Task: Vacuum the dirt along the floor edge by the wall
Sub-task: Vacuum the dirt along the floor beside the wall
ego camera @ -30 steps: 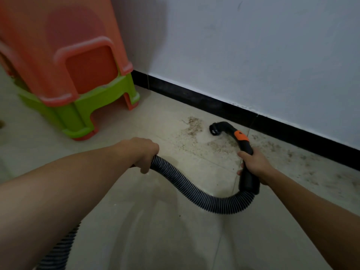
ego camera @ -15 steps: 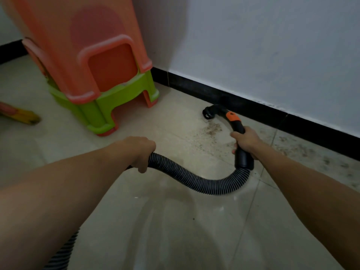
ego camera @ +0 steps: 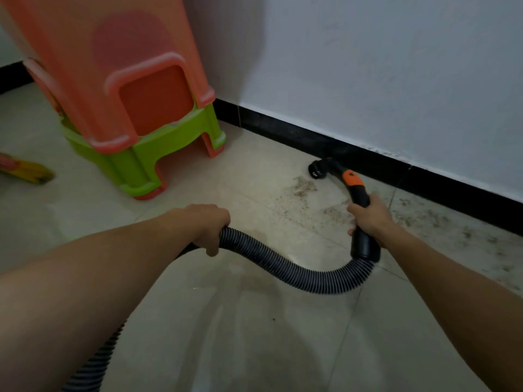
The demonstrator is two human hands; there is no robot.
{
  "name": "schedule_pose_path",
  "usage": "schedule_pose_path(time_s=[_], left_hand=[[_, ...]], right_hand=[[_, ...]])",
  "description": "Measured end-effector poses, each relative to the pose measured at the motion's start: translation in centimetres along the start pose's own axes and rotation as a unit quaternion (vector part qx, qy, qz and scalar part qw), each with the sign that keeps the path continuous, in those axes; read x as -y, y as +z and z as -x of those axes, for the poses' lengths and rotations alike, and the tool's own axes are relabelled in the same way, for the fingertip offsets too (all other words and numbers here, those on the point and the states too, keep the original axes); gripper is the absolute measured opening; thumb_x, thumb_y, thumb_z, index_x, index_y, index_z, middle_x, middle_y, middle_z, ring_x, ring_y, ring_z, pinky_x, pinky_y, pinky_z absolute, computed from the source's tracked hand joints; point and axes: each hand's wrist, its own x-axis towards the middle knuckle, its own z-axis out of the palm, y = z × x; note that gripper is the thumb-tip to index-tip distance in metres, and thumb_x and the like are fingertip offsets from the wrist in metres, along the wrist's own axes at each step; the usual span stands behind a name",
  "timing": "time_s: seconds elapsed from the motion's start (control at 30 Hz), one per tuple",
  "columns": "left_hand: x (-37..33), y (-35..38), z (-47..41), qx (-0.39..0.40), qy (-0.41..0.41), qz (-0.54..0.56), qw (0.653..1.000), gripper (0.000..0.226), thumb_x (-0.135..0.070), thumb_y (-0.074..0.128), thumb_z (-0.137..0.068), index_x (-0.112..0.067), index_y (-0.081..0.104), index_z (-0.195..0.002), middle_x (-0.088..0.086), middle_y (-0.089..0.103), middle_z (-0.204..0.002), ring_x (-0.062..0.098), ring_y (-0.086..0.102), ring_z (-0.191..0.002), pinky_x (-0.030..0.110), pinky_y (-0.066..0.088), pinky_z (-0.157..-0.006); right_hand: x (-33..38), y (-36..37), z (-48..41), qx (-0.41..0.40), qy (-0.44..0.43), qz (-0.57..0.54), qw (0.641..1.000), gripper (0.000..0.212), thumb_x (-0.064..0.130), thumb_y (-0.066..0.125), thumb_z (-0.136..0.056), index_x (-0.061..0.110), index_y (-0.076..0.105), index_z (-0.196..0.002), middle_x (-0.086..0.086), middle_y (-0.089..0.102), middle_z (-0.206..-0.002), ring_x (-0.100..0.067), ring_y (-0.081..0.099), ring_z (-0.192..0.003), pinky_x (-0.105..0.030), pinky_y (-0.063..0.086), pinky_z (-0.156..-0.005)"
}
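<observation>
A black vacuum handle (ego camera: 359, 190) with an orange button ends in a curved nozzle (ego camera: 318, 167) that lies low against the black skirting board (ego camera: 396, 171). My right hand (ego camera: 368, 216) grips the handle just below the orange part. A ribbed grey hose (ego camera: 283, 267) loops from the handle's base back to my left hand (ego camera: 206, 224), which holds it from above. Brown dirt (ego camera: 304, 188) is scattered on the beige tiles to the right of the nozzle and further along the wall (ego camera: 452, 230).
Stacked plastic stools, orange over green (ego camera: 135, 114), stand at the left near the wall corner. A yellow and red object (ego camera: 25, 169) lies on the floor at the far left. The white wall (ego camera: 396, 66) runs along the back.
The nozzle has moved from the dirt patch out to the skirting board, left of the dirt. The view has swung left, bringing more of the stools and the yellow object into sight.
</observation>
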Motion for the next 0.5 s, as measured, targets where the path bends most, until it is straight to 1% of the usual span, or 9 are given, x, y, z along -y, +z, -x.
schedule_pose_path(time_s=[0.07,0.13,0.23,0.33,0.4,0.43,0.5], left_hand=[[-1.3,0.1,-0.3,0.007,0.024,-0.007,1.000,0.034,-0.026,0.078,-0.065,-0.024,0.054,-0.089,-0.001,0.057,-0.084,0.019,0.060,-0.078,0.029,0.042,-0.056],[-2.2,0.3,-0.7,0.013,0.043,-0.018,0.999,0.034,-0.025,0.079,-0.065,-0.024,0.054,-0.088,-0.001,0.057,-0.082,0.019,0.060,-0.077,0.029,0.041,-0.055],[-2.8,0.1,-1.2,0.012,0.049,-0.011,0.999,0.032,-0.025,0.079,-0.064,-0.024,0.053,-0.083,-0.001,0.057,-0.080,0.019,0.060,-0.075,0.030,0.044,-0.056],[-3.8,0.3,-1.5,0.027,0.061,-0.011,0.998,0.033,-0.026,0.080,-0.062,-0.026,0.049,-0.073,-0.001,0.056,-0.078,0.018,0.059,-0.072,0.030,0.045,-0.057],[-4.2,0.5,-1.4,0.033,0.066,-0.016,0.997,0.034,-0.026,0.080,-0.061,-0.027,0.047,-0.070,-0.002,0.056,-0.078,0.018,0.059,-0.072,0.031,0.048,-0.060],[-4.2,0.5,-1.3,0.032,0.065,-0.019,0.997,0.035,-0.026,0.080,-0.060,-0.027,0.047,-0.070,-0.001,0.055,-0.079,0.019,0.059,-0.073,0.032,0.048,-0.061],[-3.7,0.2,-1.0,0.020,0.057,-0.023,0.998,0.034,-0.026,0.080,-0.060,-0.027,0.048,-0.072,-0.001,0.056,-0.080,0.019,0.060,-0.073,0.032,0.049,-0.061]], right_hand=[[-0.9,-1.0,1.0,0.025,-0.010,0.008,1.000,0.035,0.016,0.066,-0.090,0.013,0.048,-0.120,-0.018,0.057,-0.094,-0.032,0.063,-0.061,-0.032,0.054,-0.043],[-1.4,-1.9,2.0,0.029,-0.015,0.013,0.999,0.032,0.016,0.065,-0.090,0.014,0.049,-0.118,-0.018,0.057,-0.091,-0.030,0.062,-0.062,-0.028,0.051,-0.041],[-2.8,-3.4,3.4,0.020,-0.003,-0.012,1.000,0.035,0.012,0.063,-0.092,0.012,0.047,-0.123,-0.019,0.055,-0.083,-0.027,0.057,-0.059,-0.031,0.053,-0.044],[-3.4,-4.3,4.6,0.071,-0.001,-0.004,0.997,0.035,0.007,0.064,-0.091,0.012,0.047,-0.121,-0.019,0.054,-0.072,-0.025,0.057,-0.049,-0.032,0.053,-0.046],[-3.2,-4.4,5.0,0.087,-0.008,0.006,0.996,0.034,0.006,0.064,-0.090,0.013,0.048,-0.119,-0.018,0.055,-0.069,-0.024,0.057,-0.045,-0.032,0.052,-0.045],[-3.1,-4.3,5.1,0.078,-0.011,0.007,0.997,0.035,0.007,0.063,-0.090,0.014,0.048,-0.120,-0.018,0.056,-0.071,-0.025,0.058,-0.047,-0.033,0.053,-0.046],[-2.9,-3.8,5.0,0.037,-0.010,0.019,0.999,0.038,0.010,0.063,-0.090,0.015,0.046,-0.125,-0.020,0.058,-0.085,-0.028,0.061,-0.054,-0.035,0.055,-0.048]])
